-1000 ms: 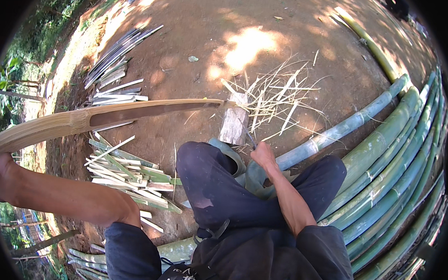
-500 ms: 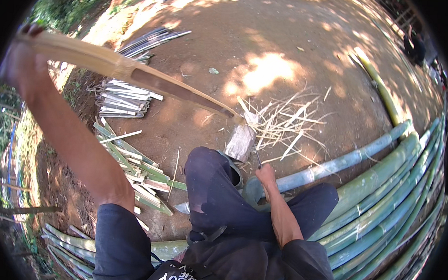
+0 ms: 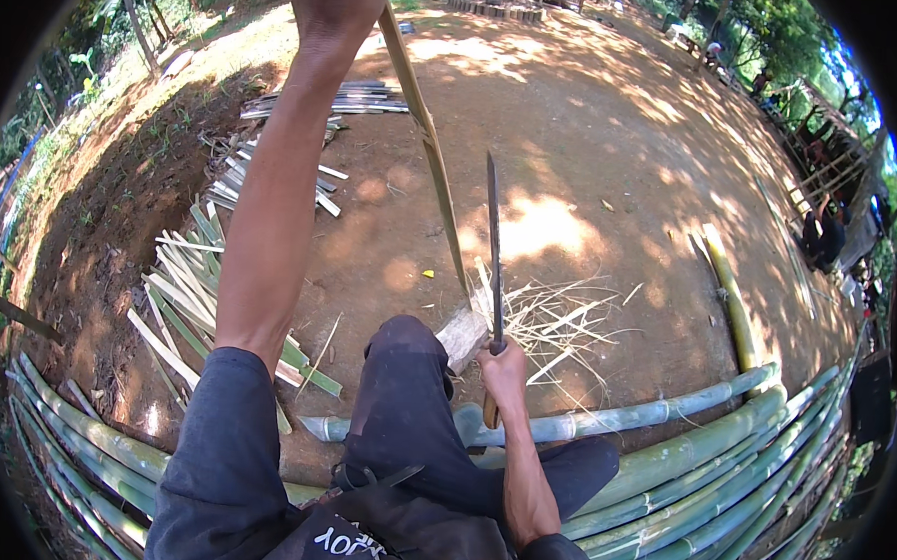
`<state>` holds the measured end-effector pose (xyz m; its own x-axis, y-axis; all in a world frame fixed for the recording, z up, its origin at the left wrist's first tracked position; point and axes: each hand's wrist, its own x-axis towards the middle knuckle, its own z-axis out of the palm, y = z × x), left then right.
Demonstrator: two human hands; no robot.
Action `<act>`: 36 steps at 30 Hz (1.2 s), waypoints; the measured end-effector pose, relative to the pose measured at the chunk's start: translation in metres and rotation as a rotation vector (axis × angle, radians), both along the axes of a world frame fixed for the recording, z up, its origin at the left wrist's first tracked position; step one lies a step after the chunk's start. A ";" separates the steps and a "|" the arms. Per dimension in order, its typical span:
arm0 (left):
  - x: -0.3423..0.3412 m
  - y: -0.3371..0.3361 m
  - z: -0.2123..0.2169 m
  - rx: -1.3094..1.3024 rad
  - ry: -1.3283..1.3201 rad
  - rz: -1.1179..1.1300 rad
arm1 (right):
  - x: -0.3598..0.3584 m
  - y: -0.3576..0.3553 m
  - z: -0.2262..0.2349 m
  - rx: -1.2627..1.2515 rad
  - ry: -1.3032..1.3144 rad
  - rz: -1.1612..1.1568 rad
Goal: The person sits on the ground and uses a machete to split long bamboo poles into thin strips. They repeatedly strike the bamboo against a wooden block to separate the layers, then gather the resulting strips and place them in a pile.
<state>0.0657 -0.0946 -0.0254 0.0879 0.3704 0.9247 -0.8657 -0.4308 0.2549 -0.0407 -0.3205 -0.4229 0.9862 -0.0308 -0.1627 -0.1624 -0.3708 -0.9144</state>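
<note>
High at the upper edge, my left hand (image 3: 335,10) is closed round the top of a long split bamboo strip (image 3: 429,144); its fingers are partly cut off by the frame. The strip slants down, its lower end at the wooden chopping block (image 3: 463,338) in front of my knee. My right hand (image 3: 505,371) grips the wooden handle of a machete (image 3: 494,237), whose long dark blade points upward and away, just right of the strip. Thin pale bamboo shavings (image 3: 567,320) lie heaped beside the block.
Several green bamboo poles (image 3: 680,480) lie across under and beside my legs. Cut bamboo slats (image 3: 183,288) are piled at the left, with further bundles (image 3: 371,98) beyond. A yellowish pole (image 3: 733,297) lies on the dirt at the right. A person in dark clothes (image 3: 824,236) is at the far right.
The bamboo strip has swung from a low leftward slant to nearly upright, my left hand moving right with it. The machete has come up, blade now clearly visible. The head view has tilted upward.
</note>
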 end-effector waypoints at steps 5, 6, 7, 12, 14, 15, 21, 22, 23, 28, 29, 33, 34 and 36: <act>0.011 -0.020 -0.008 0.000 -0.148 -0.022 | -0.015 0.033 0.110 0.070 -0.171 0.083; 0.007 -0.021 -0.004 0.012 -0.151 0.018 | -0.017 0.041 0.122 0.085 -0.195 0.098; 0.010 -0.018 0.001 0.036 -0.218 0.056 | -0.019 0.047 0.127 0.102 -0.218 0.115; 0.003 -0.019 -0.004 -0.040 -0.152 0.042 | -0.011 0.013 0.039 -0.038 0.001 0.157; 0.005 -0.017 -0.004 -0.046 -0.166 0.077 | -0.017 -0.003 0.016 -0.020 -0.003 0.159; 0.006 -0.017 -0.004 -0.046 -0.189 0.105 | -0.020 0.002 0.023 0.005 -0.004 0.155; 0.007 -0.032 -0.006 -0.023 -0.212 0.155 | -0.026 0.035 0.047 0.102 -0.028 0.115; 0.008 -0.032 -0.005 -0.029 -0.172 0.109 | -0.021 0.029 0.023 0.068 -0.019 0.101; 0.008 -0.033 -0.002 -0.042 -0.132 0.057 | -0.017 0.015 -0.014 0.014 -0.021 0.112; 0.024 -0.026 0.007 -0.064 -0.299 0.162 | -0.010 -0.008 -0.092 -0.181 0.085 0.083; 0.019 -0.022 0.001 -0.079 -0.109 0.052 | -0.006 -0.007 -0.091 -0.299 -0.017 0.073; 0.027 -0.013 -0.005 -0.051 -0.172 0.169 | -0.025 0.013 -0.038 -0.115 -0.047 0.059; 0.023 -0.014 -0.006 -0.045 -0.153 0.147 | -0.025 0.016 -0.028 -0.058 -0.069 0.063; 0.019 -0.012 -0.005 -0.036 -0.133 0.147 | -0.021 0.027 -0.012 0.065 -0.112 0.078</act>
